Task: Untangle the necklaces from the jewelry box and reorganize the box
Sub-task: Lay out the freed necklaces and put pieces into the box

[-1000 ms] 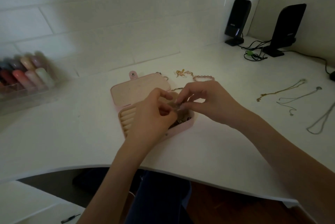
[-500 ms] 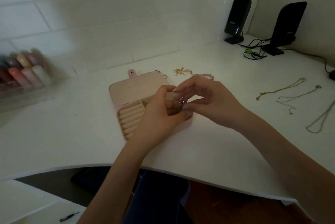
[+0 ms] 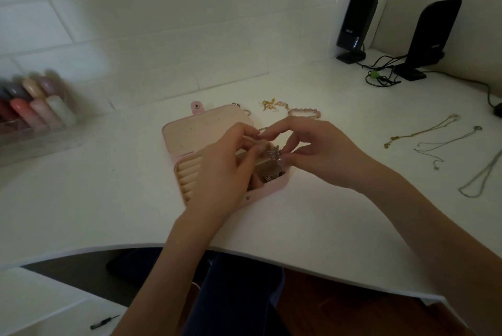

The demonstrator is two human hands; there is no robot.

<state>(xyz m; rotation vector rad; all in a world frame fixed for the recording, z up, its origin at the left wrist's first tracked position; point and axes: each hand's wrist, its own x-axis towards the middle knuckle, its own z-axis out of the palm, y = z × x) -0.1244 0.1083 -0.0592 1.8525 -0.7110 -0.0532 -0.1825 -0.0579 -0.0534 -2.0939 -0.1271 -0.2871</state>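
A small pink jewelry box [image 3: 187, 172] lies open on the white desk, lid flat behind it, ring rolls at its left. Above its right half, my left hand [image 3: 225, 167] and my right hand [image 3: 317, 153] both pinch a small silvery tangle of chain [image 3: 273, 155] between thumb and fingertips. More dark and gold jewelry [image 3: 269, 176] lies in the box's right compartment, partly hidden by my left hand. Three untangled necklaces lie at the right: a gold one [image 3: 421, 131], a thin silver one [image 3: 445, 145], and another silver one [image 3: 480, 175].
Behind the box lie gold earrings [image 3: 271, 105] and a pink bead bracelet [image 3: 304, 112]. A clear organizer with coloured tubes [image 3: 35, 112] stands at far left. Two black speakers [image 3: 355, 23] [image 3: 432, 36] with cables stand at the back right. The desk's curved front edge [image 3: 271, 251] runs below my wrists.
The hands lifted a silvery tangle slightly out of the box and now work it between the fingertips. The view shifted a little; the box stays put.
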